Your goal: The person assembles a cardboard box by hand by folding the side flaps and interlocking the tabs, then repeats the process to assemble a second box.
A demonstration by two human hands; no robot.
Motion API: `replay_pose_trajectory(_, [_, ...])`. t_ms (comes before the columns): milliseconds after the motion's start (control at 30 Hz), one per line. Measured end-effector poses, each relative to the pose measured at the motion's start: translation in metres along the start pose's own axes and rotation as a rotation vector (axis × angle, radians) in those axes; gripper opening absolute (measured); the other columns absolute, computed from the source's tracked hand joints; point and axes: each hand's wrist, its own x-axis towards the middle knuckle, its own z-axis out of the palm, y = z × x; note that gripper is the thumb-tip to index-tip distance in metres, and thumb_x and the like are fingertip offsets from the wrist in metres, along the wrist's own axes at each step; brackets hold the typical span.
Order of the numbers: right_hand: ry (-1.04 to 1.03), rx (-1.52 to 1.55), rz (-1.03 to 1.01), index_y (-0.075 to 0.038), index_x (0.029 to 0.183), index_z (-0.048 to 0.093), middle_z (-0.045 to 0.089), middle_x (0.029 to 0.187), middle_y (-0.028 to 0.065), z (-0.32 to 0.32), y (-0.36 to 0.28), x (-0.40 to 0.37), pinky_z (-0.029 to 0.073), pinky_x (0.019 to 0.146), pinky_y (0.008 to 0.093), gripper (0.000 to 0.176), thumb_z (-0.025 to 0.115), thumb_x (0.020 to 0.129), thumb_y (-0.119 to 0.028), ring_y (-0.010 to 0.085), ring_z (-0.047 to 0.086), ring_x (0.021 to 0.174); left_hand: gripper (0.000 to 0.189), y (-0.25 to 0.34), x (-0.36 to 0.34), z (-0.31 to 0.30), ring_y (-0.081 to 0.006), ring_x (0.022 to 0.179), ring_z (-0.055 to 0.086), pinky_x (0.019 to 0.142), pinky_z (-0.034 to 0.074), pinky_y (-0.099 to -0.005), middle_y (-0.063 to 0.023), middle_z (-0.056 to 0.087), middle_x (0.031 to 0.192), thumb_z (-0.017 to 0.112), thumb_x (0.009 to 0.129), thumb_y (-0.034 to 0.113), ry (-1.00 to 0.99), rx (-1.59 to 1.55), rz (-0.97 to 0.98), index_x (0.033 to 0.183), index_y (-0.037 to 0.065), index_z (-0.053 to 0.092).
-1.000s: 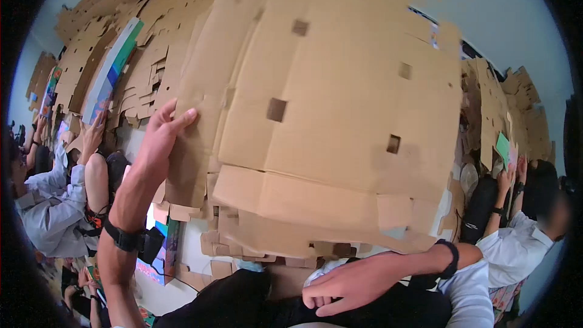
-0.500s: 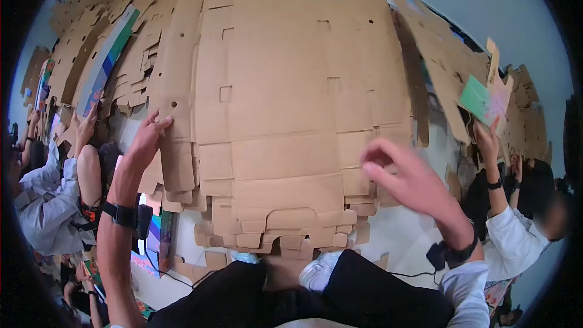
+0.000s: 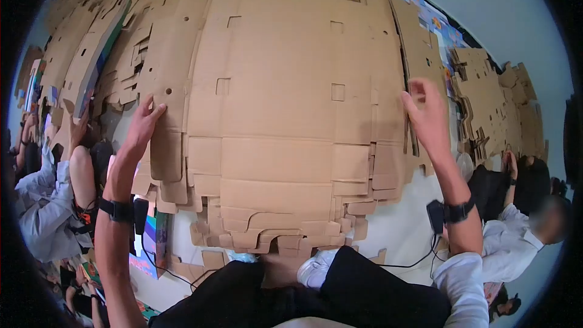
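A large brown cardboard sheet with small slots and fold lines lies flat in front of me on a stack of other cardboard pieces. At the left, my left hand touches the long flap beside a round hole, with thumb and fingertips resting on it and nothing wrapped in the fingers. My right hand is at the right edge of the sheet, by a narrow upright cardboard edge. Its thumb and fingers are apart and curved; whether they touch the edge cannot be made out.
Further cardboard stacks stand at the right, with a seated person beside them. Another person at the left handles a long box piece. My knees and a white shoe are below the sheet. Cables hang from both wrist devices.
My right hand has moved up and right to the sheet's edge. My left hand shifted slightly left with the sheet. The right-hand person no longer holds up the green and pink piece.
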Motion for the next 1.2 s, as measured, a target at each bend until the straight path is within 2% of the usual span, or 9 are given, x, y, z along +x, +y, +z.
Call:
replay_pose_trajectory(67, [0.252,-0.333,-0.184,0.002,0.13,0.066,0.074,0.124,0.0195,0.014,0.053,0.009,0.054,0.1,0.0452,0.05,0.074,0.1,-0.037,0.0314,0.072,0.113,0.062,-0.005,-0.004,0.003,-0.0222,0.136,0.057,0.116,0.042,-0.0349,-0.0146,0.061,0.151,0.064,0.11,0.028,0.021,-0.032,-0.016,0.16,-0.001,0.045])
replay_pose_trajectory(167, [-0.193,-0.05,0.397,0.004,0.142,0.059,0.07,0.135,0.0255,0.025,0.115,0.014,0.05,0.108,0.0466,0.07,0.071,0.1,-0.05,0.0413,0.067,0.125,0.056,0.0,-0.025,0.02,-0.022,0.135,0.057,0.115,0.042,-0.0365,-0.0116,0.064,0.146,0.064,0.109,0.03,0.096,-0.155,-0.118,0.156,0.001,0.051])
replay_pose_trajectory(367, [-0.142,-0.063,0.408,0.003,0.15,0.056,0.068,0.139,0.0283,0.04,0.16,0.007,0.046,0.115,0.0476,0.073,0.062,0.104,-0.053,0.0438,0.065,0.131,0.056,-0.017,-0.027,0.019,-0.0222,0.133,0.057,0.115,0.042,-0.0371,-0.0122,0.064,0.145,0.065,0.109,0.028,0.034,-0.309,-0.17,0.157,0.002,0.051])
replay_pose_trajectory(467, [-0.206,-0.116,0.393,0.001,0.149,0.056,0.072,0.131,0.0237,0.05,0.219,0.007,0.055,0.103,0.0457,0.062,0.061,0.107,-0.044,0.0367,0.073,0.116,0.057,-0.057,-0.008,0.012,-0.021,0.133,0.059,0.114,0.043,-0.0369,-0.0098,0.066,0.142,0.066,0.109,0.03,0.115,-0.267,-0.153,0.155,0.001,0.051])
replay_pose_trajectory(567, [-0.122,0.408,0.581,0.0,0.147,0.058,0.075,0.115,0.0177,0.027,0.214,0.017,0.061,0.081,0.0404,0.052,0.063,0.108,-0.035,0.0284,0.077,0.09,0.064,-0.032,-0.02,0.017,-0.0232,0.136,0.057,0.116,0.042,-0.0377,-0.0144,0.062,0.149,0.066,0.109,0.031,0.054,-0.259,-0.099,0.161,0.0,0.045])
replay_pose_trajectory(633, [-0.007,0.406,0.556,-0.001,0.144,0.06,0.073,0.102,0.0117,-0.021,0.178,0.027,0.058,0.063,0.0345,0.045,0.063,0.109,-0.029,0.0199,0.073,0.07,0.072,-0.019,-0.028,0.021,-0.0256,0.143,0.052,0.121,0.037,-0.0378,-0.0177,0.058,0.154,0.067,0.108,0.034,0.128,-0.18,-0.183,0.164,-0.002,0.039])
replay_pose_trajectory(867, [0.127,0.277,0.287,-0.006,0.159,0.053,0.074,0.127,0.0133,-0.131,0.001,0.01,0.06,0.07,0.0295,0.051,0.058,0.109,-0.018,0.0156,0.072,0.081,0.073,-0.024,-0.022,0.036,-0.0306,0.145,0.052,0.123,0.037,-0.0395,-0.0245,0.056,0.154,0.067,0.108,0.038,0.283,0.184,0.174,0.16,-0.006,0.04])
replay_pose_trajectory(967, [0.129,0.334,0.247,-0.006,0.162,0.048,0.073,0.127,0.0129,-0.133,-0.063,-0.026,0.061,0.071,0.0285,0.055,0.057,0.109,-0.019,0.0165,0.073,0.082,0.072,-0.01,-0.017,0.034,-0.0344,0.146,0.051,0.123,0.036,-0.0405,-0.0283,0.053,0.155,0.067,0.107,0.037,0.167,0.375,0.129,0.158,-0.006,0.04])
replay_pose_trajectory(1200, [-0.692,0.762,-0.08,-0.001,0.17,0.023,0.045,0.161,0.0264,-0.071,-0.153,-0.066,0.052,0.114,0.0483,0.101,0.068,0.102,-0.06,0.0378,0.062,0.137,0.068,-0.007,-0.021,0.054,-0.0329,0.136,0.057,0.117,0.042,-0.0422,-0.0272,0.057,0.147,0.062,0.11,0.038,0.354,0.438,0.227,0.16,-0.002,0.04])
